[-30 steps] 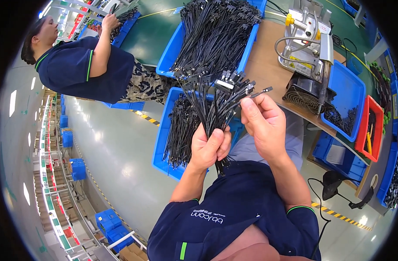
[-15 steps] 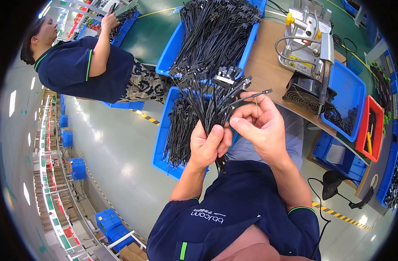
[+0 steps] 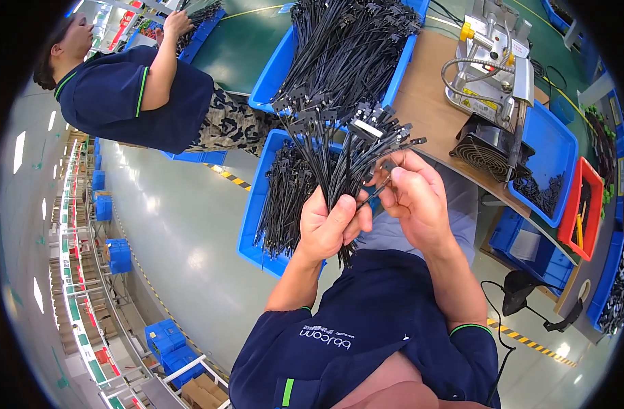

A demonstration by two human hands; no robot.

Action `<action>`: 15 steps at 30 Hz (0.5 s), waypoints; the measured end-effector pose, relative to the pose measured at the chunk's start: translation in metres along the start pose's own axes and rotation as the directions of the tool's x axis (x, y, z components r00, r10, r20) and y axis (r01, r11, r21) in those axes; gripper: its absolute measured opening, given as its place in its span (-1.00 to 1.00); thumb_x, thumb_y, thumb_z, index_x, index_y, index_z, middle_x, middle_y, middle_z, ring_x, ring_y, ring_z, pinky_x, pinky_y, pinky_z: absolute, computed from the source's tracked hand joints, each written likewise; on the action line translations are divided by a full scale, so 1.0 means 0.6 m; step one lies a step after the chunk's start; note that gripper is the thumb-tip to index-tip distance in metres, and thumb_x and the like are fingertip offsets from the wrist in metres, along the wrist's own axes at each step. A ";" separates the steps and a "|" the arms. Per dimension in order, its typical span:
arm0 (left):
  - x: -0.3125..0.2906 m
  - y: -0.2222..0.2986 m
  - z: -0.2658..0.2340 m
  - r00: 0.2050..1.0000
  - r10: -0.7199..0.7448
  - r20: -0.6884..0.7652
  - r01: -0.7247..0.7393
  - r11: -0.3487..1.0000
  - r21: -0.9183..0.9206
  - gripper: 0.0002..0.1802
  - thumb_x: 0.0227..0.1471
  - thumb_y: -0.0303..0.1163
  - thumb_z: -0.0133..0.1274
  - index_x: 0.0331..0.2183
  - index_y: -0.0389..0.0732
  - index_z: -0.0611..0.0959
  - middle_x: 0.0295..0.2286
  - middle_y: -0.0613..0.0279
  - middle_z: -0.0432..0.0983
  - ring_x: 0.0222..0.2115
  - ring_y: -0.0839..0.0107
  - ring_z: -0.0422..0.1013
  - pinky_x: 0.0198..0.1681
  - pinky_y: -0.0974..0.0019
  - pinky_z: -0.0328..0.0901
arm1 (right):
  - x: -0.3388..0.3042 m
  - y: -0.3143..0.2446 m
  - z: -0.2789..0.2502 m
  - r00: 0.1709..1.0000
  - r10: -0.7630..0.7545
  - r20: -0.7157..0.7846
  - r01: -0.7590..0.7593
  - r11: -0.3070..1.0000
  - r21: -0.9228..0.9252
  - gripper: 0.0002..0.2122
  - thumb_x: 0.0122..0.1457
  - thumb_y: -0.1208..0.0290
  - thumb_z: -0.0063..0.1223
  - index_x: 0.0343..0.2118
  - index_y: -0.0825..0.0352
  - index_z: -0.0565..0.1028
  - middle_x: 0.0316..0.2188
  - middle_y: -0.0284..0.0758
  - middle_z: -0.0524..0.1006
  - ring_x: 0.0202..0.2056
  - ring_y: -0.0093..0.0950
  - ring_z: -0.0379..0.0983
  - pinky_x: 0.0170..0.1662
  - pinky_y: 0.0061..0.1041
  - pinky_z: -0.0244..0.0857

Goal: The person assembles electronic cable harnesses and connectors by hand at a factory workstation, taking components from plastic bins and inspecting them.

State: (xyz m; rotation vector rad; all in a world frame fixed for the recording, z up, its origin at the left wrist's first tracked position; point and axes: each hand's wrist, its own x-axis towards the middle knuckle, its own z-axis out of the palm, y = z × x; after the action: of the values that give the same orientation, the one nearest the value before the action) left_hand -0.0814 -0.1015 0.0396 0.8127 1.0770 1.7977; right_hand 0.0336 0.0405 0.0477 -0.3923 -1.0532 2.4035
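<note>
My left hand (image 3: 327,223) is wrapped round a thick bundle of black cables (image 3: 336,160). Small black connectors fan out at the bundle's upper end, with one pale piece among them. Beside the bundle, on its right, my right hand (image 3: 421,201) is closed in a pinch on a single thin black cable (image 3: 375,195) whose small connector shows near the fingertips. Past the bundle stands a large blue bin (image 3: 261,88) heaped with similar cables. A smaller blue bin (image 3: 246,228) at the left of my left hand holds more of them.
On the brown worktop (image 3: 421,88) at the right stands a metal machine (image 3: 485,75) with a black fan (image 3: 485,146). A blue tray (image 3: 554,143) of small black parts and a red tray (image 3: 595,184) lie beyond. A co-worker (image 3: 134,102) stands at far left.
My right fingers have moved slightly down and closer to the bundle, and now pinch a cable near its connector. The left hand keeps its hold. The view has shifted slightly.
</note>
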 end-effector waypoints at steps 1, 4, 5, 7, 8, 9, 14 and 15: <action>0.000 0.000 0.000 1.000 0.001 -0.005 -0.001 1.000 0.018 -0.68 0.40 -0.28 -0.07 0.04 -0.29 0.48 -0.50 0.06 0.55 -0.73 0.68 0.13 -0.67 0.55 0.06 | -0.001 0.003 -0.004 1.000 0.002 0.001 -0.002 1.000 -0.002 -0.73 0.35 0.32 -0.11 -0.11 0.44 0.46 -0.28 -0.34 0.54 -0.58 -0.74 0.16 -0.59 -0.73 -0.10; 0.001 0.000 0.003 0.999 -0.011 -0.044 0.016 0.993 0.118 -0.67 0.39 -0.32 -0.05 0.08 -0.28 0.48 -0.49 0.10 0.57 -0.72 0.73 0.13 -0.66 0.57 0.05 | -0.002 0.004 0.000 1.000 0.009 -0.001 -0.009 0.999 0.050 -0.78 0.35 0.40 -0.05 -0.08 0.40 0.52 -0.26 -0.35 0.59 -0.48 -0.80 0.23 -0.56 -0.73 -0.03; 0.000 0.000 0.002 0.999 -0.010 -0.046 0.016 0.993 0.118 -0.67 0.39 -0.32 -0.05 0.08 -0.28 0.48 -0.49 0.10 0.57 -0.72 0.73 0.13 -0.66 0.57 0.05 | -0.001 -0.003 0.014 0.999 -0.034 -0.007 0.033 0.999 -0.041 -0.79 0.33 0.41 -0.01 -0.08 0.40 0.52 -0.26 -0.34 0.60 -0.49 -0.81 0.22 -0.55 -0.73 -0.02; -0.002 0.000 0.000 0.999 0.006 -0.045 0.001 0.986 0.166 -0.66 0.38 -0.34 -0.04 0.10 -0.27 0.48 -0.49 0.15 0.58 -0.71 0.76 0.13 -0.65 0.58 0.04 | -0.001 -0.005 0.022 0.997 -0.075 -0.008 0.073 0.989 -0.132 -0.79 0.31 0.43 0.03 -0.08 0.40 0.52 -0.26 -0.34 0.60 -0.50 -0.82 0.21 -0.55 -0.74 -0.01; -0.001 0.000 0.000 0.999 0.007 -0.045 0.001 0.986 0.164 -0.66 0.38 -0.34 -0.04 0.10 -0.27 0.48 -0.49 0.15 0.58 -0.71 0.76 0.13 -0.65 0.58 0.04 | 0.000 -0.002 0.020 0.996 -0.088 -0.018 0.086 0.993 -0.078 -0.79 0.29 0.44 0.06 -0.07 0.40 0.52 -0.27 -0.34 0.61 -0.52 -0.82 0.20 -0.54 -0.74 -0.01; -0.001 0.001 0.000 0.999 0.003 -0.045 0.004 0.988 0.155 -0.65 0.38 -0.34 -0.04 0.10 -0.28 0.48 -0.49 0.15 0.57 -0.71 0.76 0.13 -0.65 0.59 0.04 | 0.000 -0.001 0.018 0.995 -0.100 -0.029 0.099 0.995 -0.023 -0.78 0.27 0.46 0.09 -0.06 0.40 0.53 -0.28 -0.35 0.62 -0.54 -0.83 0.19 -0.54 -0.74 0.00; 0.004 0.007 0.006 0.999 -0.001 -0.054 0.009 0.988 0.152 -0.67 0.39 -0.27 -0.06 0.04 -0.30 0.47 -0.52 0.11 0.55 -0.75 0.70 0.09 -0.69 0.55 0.00 | 0.000 0.005 0.001 0.999 -0.016 -0.039 0.016 1.000 -0.017 -0.77 0.28 0.47 0.07 -0.04 0.39 0.54 -0.30 -0.37 0.63 -0.58 -0.84 0.16 -0.54 -0.75 -0.02; 0.004 0.009 0.007 0.998 0.014 -0.064 -0.006 0.993 0.120 -0.68 0.39 -0.30 -0.05 0.04 -0.30 0.48 -0.50 0.13 0.56 -0.73 0.72 0.10 -0.67 0.57 0.02 | 0.000 0.006 0.001 0.999 -0.016 -0.034 0.016 1.000 -0.009 -0.77 0.27 0.47 0.07 -0.04 0.39 0.55 -0.30 -0.38 0.63 -0.58 -0.84 0.15 -0.55 -0.75 -0.04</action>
State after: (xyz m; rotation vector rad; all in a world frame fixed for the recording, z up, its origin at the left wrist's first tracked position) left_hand -0.0808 -0.0994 0.0462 0.8372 1.2341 1.7924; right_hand 0.0322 0.0384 0.0455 -0.4249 -1.0482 2.3710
